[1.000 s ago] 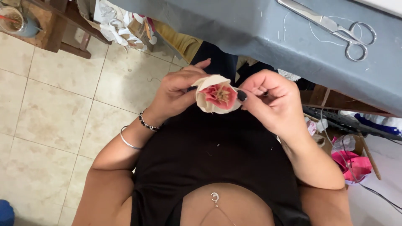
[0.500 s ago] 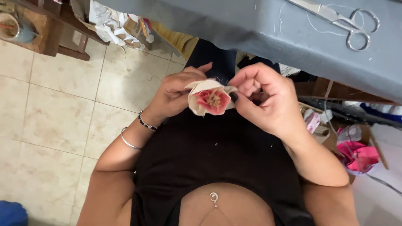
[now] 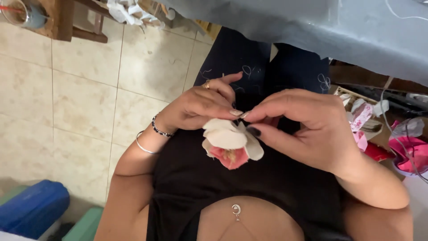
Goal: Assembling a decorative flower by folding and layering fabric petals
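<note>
A small fabric flower [image 3: 230, 143], cream petals outside and pink-red in the middle, hangs over my lap. My left hand [image 3: 199, 106] pinches its upper edge with thumb and fingers; bracelets sit on that wrist. My right hand [image 3: 302, 126] meets it from the right, thumb and forefinger pinched at the same top edge, fingertips touching the left hand's. Whether a needle or thread is between the fingers cannot be seen.
A grey-blue cloth-covered table edge [image 3: 339, 31] runs across the top. Beige floor tiles [image 3: 84, 89] lie at left, with a blue box [image 3: 31, 207] and a green one [image 3: 82, 225] at bottom left. Pink fabric scraps [image 3: 408, 154] lie at right. A wooden stool [image 3: 62, 20] holds a glass.
The view has dropped, so the scissors on the table have left the frame. The flower has tipped downward and both hands have closed together at its top edge.
</note>
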